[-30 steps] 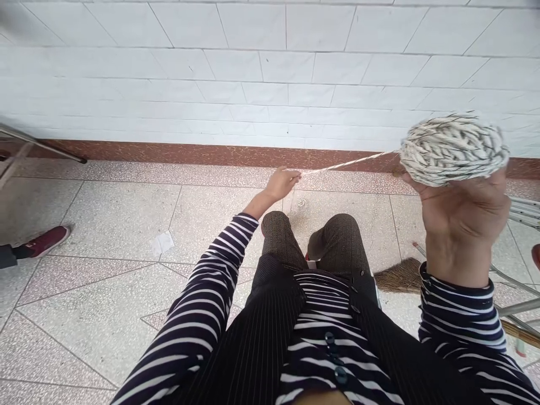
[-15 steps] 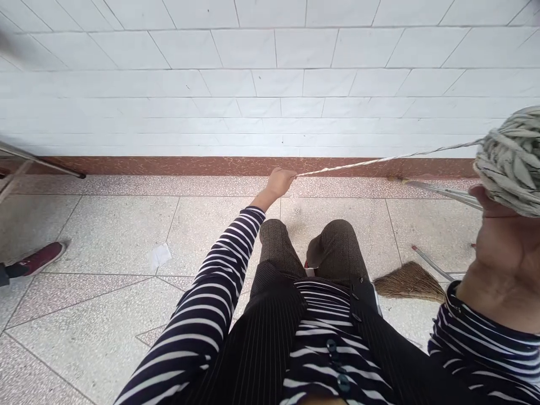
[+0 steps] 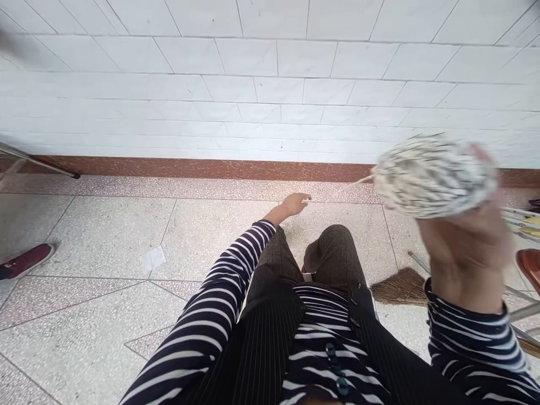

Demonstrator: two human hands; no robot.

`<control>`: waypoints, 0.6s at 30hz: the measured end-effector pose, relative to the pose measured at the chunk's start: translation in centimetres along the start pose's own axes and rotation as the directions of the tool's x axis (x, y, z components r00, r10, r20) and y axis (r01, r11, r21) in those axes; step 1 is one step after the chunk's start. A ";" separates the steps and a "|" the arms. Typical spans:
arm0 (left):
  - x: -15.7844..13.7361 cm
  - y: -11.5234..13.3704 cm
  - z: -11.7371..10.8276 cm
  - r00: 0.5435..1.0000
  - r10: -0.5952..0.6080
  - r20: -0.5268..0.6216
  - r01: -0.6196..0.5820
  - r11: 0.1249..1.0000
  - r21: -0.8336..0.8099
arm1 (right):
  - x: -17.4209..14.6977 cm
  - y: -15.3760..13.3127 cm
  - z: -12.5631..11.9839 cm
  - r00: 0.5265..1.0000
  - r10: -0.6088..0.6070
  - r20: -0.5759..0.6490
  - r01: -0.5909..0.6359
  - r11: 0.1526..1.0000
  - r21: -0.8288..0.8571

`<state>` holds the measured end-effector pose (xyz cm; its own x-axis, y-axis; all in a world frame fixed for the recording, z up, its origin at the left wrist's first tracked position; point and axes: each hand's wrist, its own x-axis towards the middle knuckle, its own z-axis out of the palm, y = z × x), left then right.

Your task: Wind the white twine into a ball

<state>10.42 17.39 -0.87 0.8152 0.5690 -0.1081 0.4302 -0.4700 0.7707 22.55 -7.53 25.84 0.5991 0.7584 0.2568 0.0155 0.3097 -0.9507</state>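
Note:
My right hand (image 3: 468, 247) is raised at the right, its fingers blurred, gripping a large ball of off-white twisted cord (image 3: 434, 177) from below and behind. From the ball's left side runs a loose strand (image 3: 363, 179), which fades against the speckled floor toward my left hand (image 3: 296, 203). The left hand is closed in a pinch, low in front of my knees, and a bit of pale strand shows at its fingertips. Both sleeves are navy with white stripes.
A straw broom (image 3: 400, 287) lies on the floor right of my knees. White paper (image 3: 152, 260) and another person's dark red shoe (image 3: 31, 261) are at the left. A metal leg (image 3: 46, 163) stands near the white tiled wall (image 3: 253, 56). A brown shoe (image 3: 530, 267) shows at the right edge.
My right hand has swung left with the ball, closer to my left hand. The strand, taut before, now hangs slack and shorter. My left hand has shifted slightly right and down.

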 end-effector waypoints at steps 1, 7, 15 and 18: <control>-0.4 0.8 0.6 0.999 0.053 0.008 -0.052 0.996 -0.068 | 0.6 1.1 0.6 0.997 0.038 0.062 -0.039 0.999 0.015; -2.5 6.9 2.2 0.971 0.213 -0.107 -0.237 0.811 -0.534 | 3.2 7.4 1.8 0.888 0.427 0.169 -0.438 0.898 0.033; -3.7 8.4 0.5 0.961 0.086 -0.264 -0.225 0.801 -0.555 | 2.4 8.7 1.5 0.847 0.466 0.256 -0.490 0.871 0.034; -4.1 8.3 -0.1 0.953 0.128 -0.276 -0.253 0.837 -0.485 | 2.3 8.6 1.1 0.853 0.468 0.234 -0.495 0.866 0.074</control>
<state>10.59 11.24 6.00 0.7251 0.6676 0.1690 -0.0343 -0.2101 0.9771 23.15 -2.48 18.41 0.3310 0.9253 -0.1850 -0.3427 -0.0648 -0.9372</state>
